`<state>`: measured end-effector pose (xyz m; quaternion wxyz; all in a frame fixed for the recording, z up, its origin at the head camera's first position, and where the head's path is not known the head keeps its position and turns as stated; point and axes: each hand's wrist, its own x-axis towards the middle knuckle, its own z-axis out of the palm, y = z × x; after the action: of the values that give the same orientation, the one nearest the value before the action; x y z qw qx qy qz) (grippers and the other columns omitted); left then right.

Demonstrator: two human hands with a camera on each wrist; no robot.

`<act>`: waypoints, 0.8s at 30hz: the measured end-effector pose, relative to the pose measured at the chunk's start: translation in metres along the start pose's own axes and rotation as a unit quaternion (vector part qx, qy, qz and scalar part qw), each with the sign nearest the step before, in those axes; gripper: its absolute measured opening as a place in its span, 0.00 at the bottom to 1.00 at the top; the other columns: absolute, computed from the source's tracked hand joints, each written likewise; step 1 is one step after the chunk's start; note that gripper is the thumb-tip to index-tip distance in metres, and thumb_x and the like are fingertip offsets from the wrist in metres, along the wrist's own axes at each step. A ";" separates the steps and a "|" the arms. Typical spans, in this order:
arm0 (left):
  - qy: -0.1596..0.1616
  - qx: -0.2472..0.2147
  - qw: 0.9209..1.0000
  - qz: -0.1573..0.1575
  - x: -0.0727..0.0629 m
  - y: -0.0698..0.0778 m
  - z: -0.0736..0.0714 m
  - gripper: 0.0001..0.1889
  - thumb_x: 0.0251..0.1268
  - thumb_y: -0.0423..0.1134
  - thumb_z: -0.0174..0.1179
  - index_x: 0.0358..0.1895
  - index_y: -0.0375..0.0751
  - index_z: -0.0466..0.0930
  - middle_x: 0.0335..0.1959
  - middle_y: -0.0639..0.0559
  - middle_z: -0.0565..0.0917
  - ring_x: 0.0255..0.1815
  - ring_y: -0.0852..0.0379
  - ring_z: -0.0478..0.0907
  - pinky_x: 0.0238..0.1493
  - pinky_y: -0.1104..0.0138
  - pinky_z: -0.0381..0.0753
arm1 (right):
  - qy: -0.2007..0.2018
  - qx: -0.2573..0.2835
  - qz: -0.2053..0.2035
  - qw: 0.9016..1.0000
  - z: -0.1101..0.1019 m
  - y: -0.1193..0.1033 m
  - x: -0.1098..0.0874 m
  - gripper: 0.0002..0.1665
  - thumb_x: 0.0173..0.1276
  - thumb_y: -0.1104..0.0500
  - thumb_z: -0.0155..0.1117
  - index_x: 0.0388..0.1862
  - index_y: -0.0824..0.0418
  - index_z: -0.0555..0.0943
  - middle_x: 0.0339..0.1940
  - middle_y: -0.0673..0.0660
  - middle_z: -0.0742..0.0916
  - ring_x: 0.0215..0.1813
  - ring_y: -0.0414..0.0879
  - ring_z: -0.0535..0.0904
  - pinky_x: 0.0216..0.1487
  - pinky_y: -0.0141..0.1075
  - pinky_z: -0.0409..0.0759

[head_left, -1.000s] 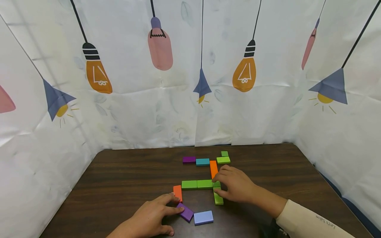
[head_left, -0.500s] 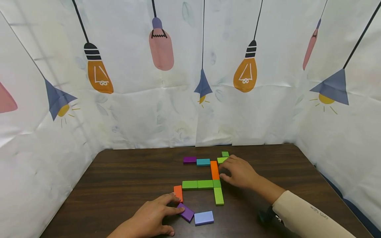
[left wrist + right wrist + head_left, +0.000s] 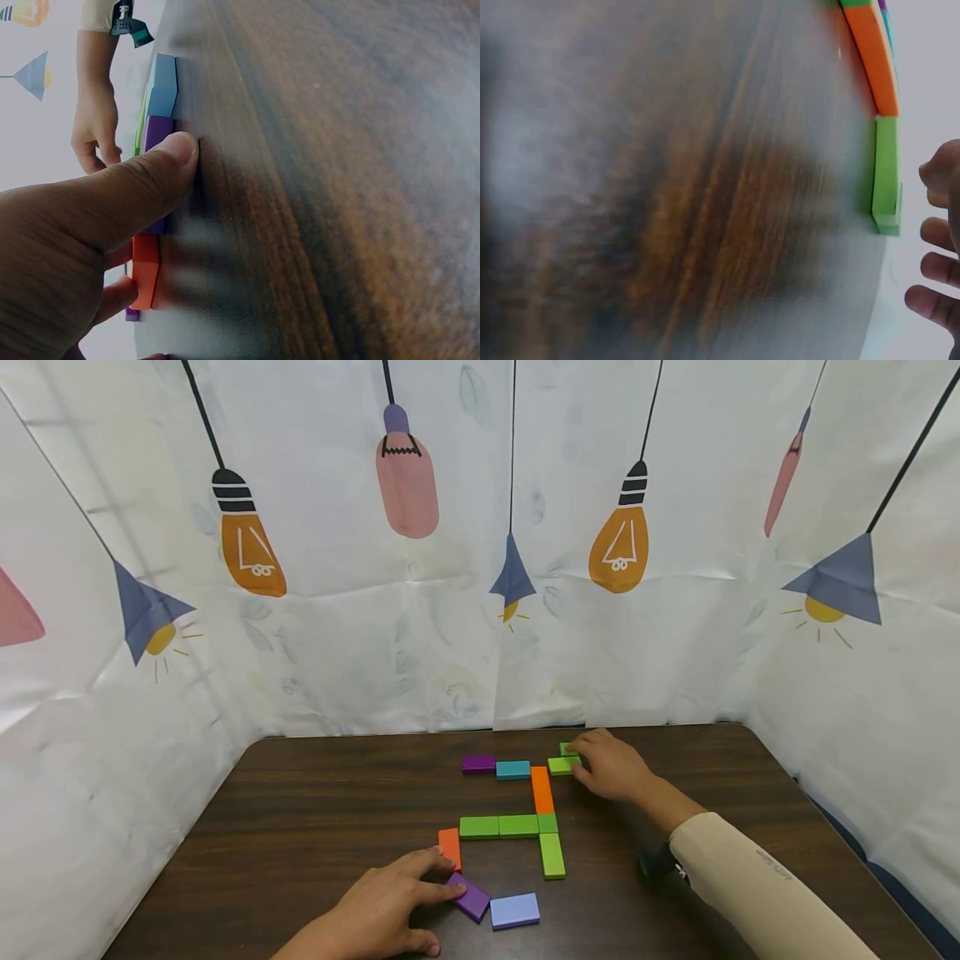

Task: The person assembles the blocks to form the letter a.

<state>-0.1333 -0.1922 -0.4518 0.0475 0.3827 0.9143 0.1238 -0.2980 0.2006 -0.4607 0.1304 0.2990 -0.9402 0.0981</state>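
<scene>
My left hand (image 3: 382, 902) lies low at the front, its fingers extended. One fingertip is at the orange block (image 3: 449, 848) and another rests on the tilted purple block (image 3: 471, 897). In the left wrist view the thumb crosses in front of the purple block (image 3: 157, 131). My right hand (image 3: 611, 764) is at the far end of the layout, by the light green block (image 3: 563, 766) and the small green block (image 3: 567, 748), partly covering both. In the right wrist view its loosely bent fingers (image 3: 937, 266) are apart from the green block (image 3: 886, 165), holding nothing.
A pale blue block (image 3: 515, 912) lies beside the tilted purple one. Green blocks (image 3: 498, 827) form a row joined to a long orange block (image 3: 542, 790). Teal (image 3: 513, 770) and dark purple (image 3: 479, 764) blocks lie further back. The brown table (image 3: 315, 802) ends at a printed cloth (image 3: 337, 652).
My right hand has moved away from me, from the near green blocks past the long orange block to the far green ones. The left hand and the blocks have stayed put.
</scene>
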 end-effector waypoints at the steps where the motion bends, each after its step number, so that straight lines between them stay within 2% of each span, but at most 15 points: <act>1: 0.000 -0.001 1.000 -0.001 0.000 0.000 0.000 0.35 0.55 0.63 0.74 0.69 0.68 0.77 0.68 0.58 0.73 0.68 0.51 0.72 0.39 0.51 0.84 | -0.007 0.002 0.002 1.000 0.001 0.002 0.001 0.18 0.74 0.55 0.65 0.59 0.59 0.85 0.58 0.59 0.84 0.62 0.58 0.77 0.60 0.52 0.78; 7: 0.004 0.000 1.000 -0.002 -0.001 0.000 0.000 0.35 0.54 0.62 0.74 0.69 0.68 0.78 0.68 0.58 0.73 0.68 0.50 0.72 0.39 0.50 0.83 | -0.047 0.005 0.019 0.999 0.004 0.006 0.006 0.19 0.78 0.56 0.57 0.62 0.59 0.84 0.61 0.62 0.83 0.64 0.62 0.75 0.62 0.56 0.75; 14: 0.002 0.001 1.000 -0.001 0.000 0.000 0.000 0.35 0.55 0.63 0.73 0.69 0.68 0.77 0.68 0.58 0.73 0.68 0.49 0.72 0.40 0.51 0.84 | -0.059 0.002 0.061 0.996 0.003 0.013 0.012 0.18 0.78 0.55 0.54 0.58 0.58 0.86 0.60 0.59 0.84 0.65 0.61 0.76 0.62 0.55 0.76; 19: 0.002 0.002 1.000 0.000 0.000 -0.001 0.001 0.36 0.55 0.64 0.73 0.69 0.68 0.77 0.68 0.58 0.73 0.68 0.51 0.72 0.40 0.52 0.84 | -0.070 0.015 0.101 0.992 -0.002 0.021 0.012 0.18 0.78 0.55 0.55 0.57 0.58 0.86 0.59 0.59 0.85 0.65 0.61 0.76 0.58 0.56 0.78; 24: 0.010 0.003 1.000 0.009 0.000 -0.002 0.002 0.35 0.55 0.63 0.73 0.69 0.68 0.78 0.68 0.57 0.73 0.67 0.53 0.73 0.39 0.54 0.83 | -0.065 0.011 0.135 0.989 -0.004 0.031 0.009 0.15 0.77 0.52 0.61 0.55 0.56 0.87 0.56 0.58 0.86 0.61 0.60 0.79 0.55 0.56 0.79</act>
<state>-0.1341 -0.1933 -0.4540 0.0361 0.3895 0.9118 0.1247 -0.3228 0.2218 -0.4580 0.0517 0.1767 -0.9773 0.1052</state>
